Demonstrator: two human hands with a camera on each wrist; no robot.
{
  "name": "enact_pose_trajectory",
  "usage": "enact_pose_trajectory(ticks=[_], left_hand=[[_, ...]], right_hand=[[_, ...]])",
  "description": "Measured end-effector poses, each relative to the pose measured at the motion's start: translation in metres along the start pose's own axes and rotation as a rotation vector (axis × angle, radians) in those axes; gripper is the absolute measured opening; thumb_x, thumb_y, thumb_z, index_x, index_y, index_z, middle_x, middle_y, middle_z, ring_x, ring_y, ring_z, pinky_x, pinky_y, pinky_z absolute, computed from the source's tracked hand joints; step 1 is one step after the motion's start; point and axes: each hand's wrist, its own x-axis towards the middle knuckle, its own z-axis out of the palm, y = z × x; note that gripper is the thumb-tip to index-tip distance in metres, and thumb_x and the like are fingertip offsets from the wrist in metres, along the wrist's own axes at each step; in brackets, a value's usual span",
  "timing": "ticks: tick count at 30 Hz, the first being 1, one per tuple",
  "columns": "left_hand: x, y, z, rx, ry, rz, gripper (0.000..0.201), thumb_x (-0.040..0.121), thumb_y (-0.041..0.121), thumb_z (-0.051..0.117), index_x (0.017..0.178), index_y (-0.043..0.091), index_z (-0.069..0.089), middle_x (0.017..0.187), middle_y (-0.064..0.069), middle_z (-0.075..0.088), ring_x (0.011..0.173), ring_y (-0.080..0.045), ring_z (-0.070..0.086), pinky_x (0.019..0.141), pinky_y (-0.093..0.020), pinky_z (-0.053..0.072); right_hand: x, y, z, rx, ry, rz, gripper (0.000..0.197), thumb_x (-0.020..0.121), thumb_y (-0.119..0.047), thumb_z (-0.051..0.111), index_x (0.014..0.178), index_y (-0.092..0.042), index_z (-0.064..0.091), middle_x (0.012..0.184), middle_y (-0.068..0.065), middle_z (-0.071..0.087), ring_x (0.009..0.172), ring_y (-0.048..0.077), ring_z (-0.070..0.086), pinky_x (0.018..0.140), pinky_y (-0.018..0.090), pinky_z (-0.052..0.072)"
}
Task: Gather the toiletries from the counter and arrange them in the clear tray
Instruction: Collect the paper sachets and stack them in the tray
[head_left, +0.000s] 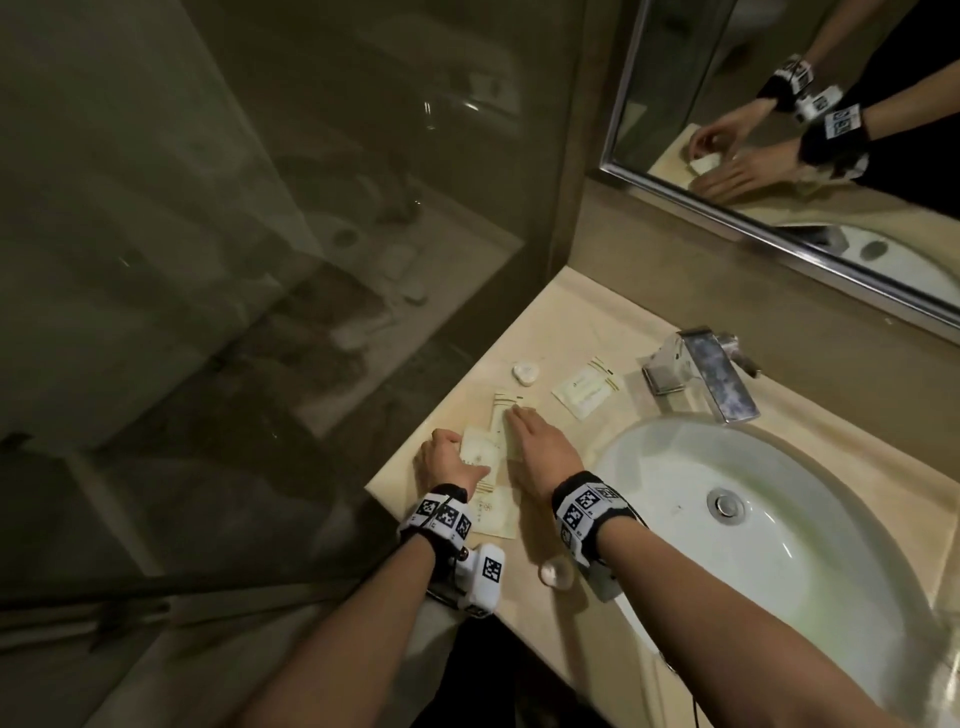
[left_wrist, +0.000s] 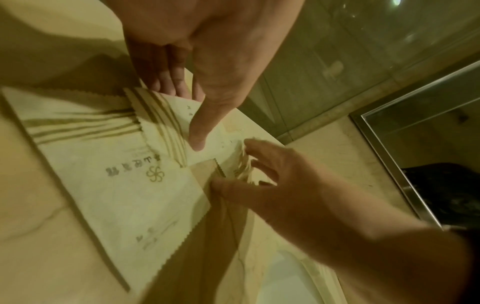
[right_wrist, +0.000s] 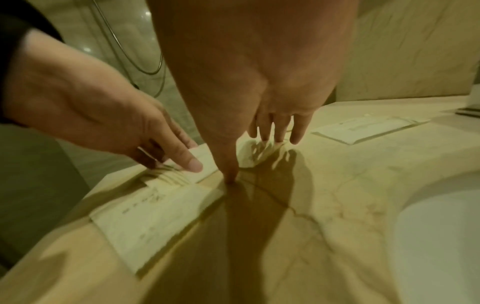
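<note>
Several cream sachets lie on the beige counter (head_left: 582, 322) left of the sink. My left hand (head_left: 454, 457) pinches a square sachet (head_left: 480, 451), thumb on top and fingers under its edge; in the left wrist view the thumb (left_wrist: 198, 135) presses the striped end. My right hand (head_left: 522, 423) lies with straight fingers (right_wrist: 275, 131) on a long sachet (head_left: 503, 408), its thumb tip on the counter at the sachet's edge. A larger logo sachet (left_wrist: 122, 185) lies nearest me. Two more sachets (head_left: 587, 387) and a round white soap (head_left: 524, 372) sit farther back. No clear tray shows in any view.
The white basin (head_left: 675, 441) fills the right side, with a chrome tap (head_left: 711, 369) behind it and a mirror (head_left: 753, 156) above. A glass shower wall (head_left: 260, 260) bounds the counter's left edge. A small round glossy item (head_left: 555, 573) sits by my right wrist.
</note>
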Motion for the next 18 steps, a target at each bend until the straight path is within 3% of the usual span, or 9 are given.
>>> enact_pose_trajectory(ticks=[5, 8, 12, 15, 18], left_hand=[[0.008, -0.003, -0.007, -0.043, -0.056, -0.026, 0.051, 0.062, 0.021, 0.087, 0.106, 0.012, 0.061, 0.117, -0.011, 0.054, 0.115, -0.030, 0.051, 0.103, -0.040, 0.043], [0.009, -0.003, -0.012, -0.113, -0.067, -0.010, 0.046, 0.063, 0.018, 0.086, 0.101, 0.010, 0.061, 0.110, -0.011, 0.064, 0.106, -0.029, 0.061, 0.095, -0.039, 0.050], [0.005, -0.002, -0.021, -0.187, -0.064, 0.001, 0.036, 0.069, 0.012, 0.082, 0.099, 0.009, 0.061, 0.102, -0.010, 0.072, 0.097, -0.026, 0.067, 0.089, -0.034, 0.054], [-0.001, 0.003, -0.030, -0.251, -0.071, 0.016, 0.036, 0.070, 0.012, 0.081, 0.101, 0.010, 0.062, 0.104, -0.011, 0.072, 0.098, -0.026, 0.067, 0.090, -0.038, 0.054], [-0.013, 0.019, -0.035, -0.350, -0.090, 0.028, 0.034, 0.071, 0.010, 0.081, 0.097, 0.014, 0.059, 0.103, -0.009, 0.070, 0.098, -0.026, 0.067, 0.092, -0.041, 0.054]], right_hand=[[-0.006, -0.001, 0.006, -0.048, 0.048, -0.012, 0.073, 0.083, -0.014, 0.065, 0.148, -0.010, 0.031, 0.153, 0.011, 0.035, 0.139, 0.029, 0.036, 0.111, 0.043, 0.037], [-0.010, -0.006, 0.005, -0.160, 0.001, -0.013, 0.075, 0.079, -0.014, 0.068, 0.144, -0.010, 0.031, 0.146, 0.013, 0.039, 0.133, 0.032, 0.037, 0.104, 0.044, 0.041], [-0.018, -0.008, 0.006, -0.252, 0.021, -0.042, 0.068, 0.073, -0.012, 0.069, 0.133, -0.011, 0.038, 0.129, 0.012, 0.047, 0.111, 0.031, 0.048, 0.087, 0.040, 0.050], [-0.027, 0.001, -0.006, -0.087, 0.073, -0.017, 0.044, 0.085, -0.020, 0.064, 0.125, -0.016, 0.047, 0.115, 0.007, 0.057, 0.099, 0.026, 0.057, 0.080, 0.036, 0.052], [-0.044, 0.017, -0.033, 0.378, 0.182, 0.117, 0.020, 0.094, -0.019, 0.056, 0.113, -0.014, 0.056, 0.100, 0.003, 0.066, 0.084, 0.018, 0.062, 0.079, 0.035, 0.054]])
